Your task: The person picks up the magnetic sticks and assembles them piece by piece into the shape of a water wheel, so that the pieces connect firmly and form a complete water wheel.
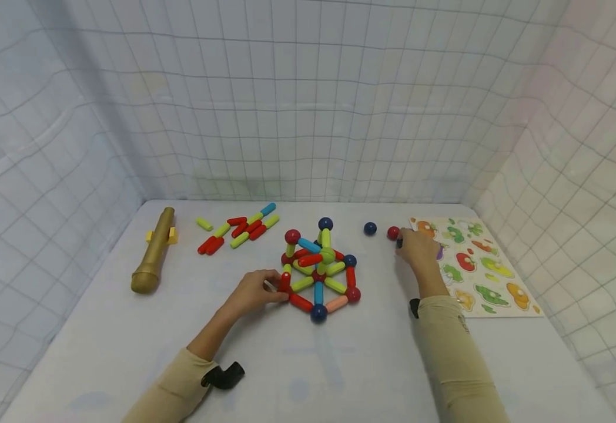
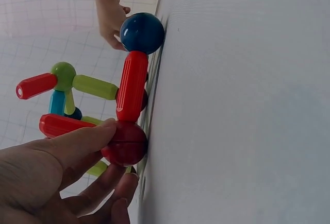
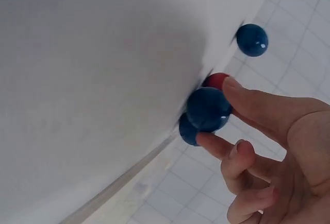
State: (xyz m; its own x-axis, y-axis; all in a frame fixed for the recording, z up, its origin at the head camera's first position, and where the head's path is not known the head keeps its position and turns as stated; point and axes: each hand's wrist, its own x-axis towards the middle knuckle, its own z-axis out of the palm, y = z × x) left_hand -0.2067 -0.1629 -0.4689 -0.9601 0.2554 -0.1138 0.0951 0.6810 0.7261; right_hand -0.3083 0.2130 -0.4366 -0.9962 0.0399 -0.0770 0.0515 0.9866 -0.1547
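A construction of coloured magnetic rods and balls stands mid-table, with a blue ball at its front corner. My left hand pinches the dark red ball at its left corner; a red rod joins that ball to the blue one, and another red rod stands up from it. Farther right, my right hand has thumb and index finger around a loose blue ball. Beside that ball are a red ball and another blue ball, both partly hidden.
Several loose rods lie at the back left. A gold tube-shaped object rests across yellow blocks on the left. Another loose blue ball sits behind the construction. On the right lies a vegetable picture board, partly behind my right forearm.
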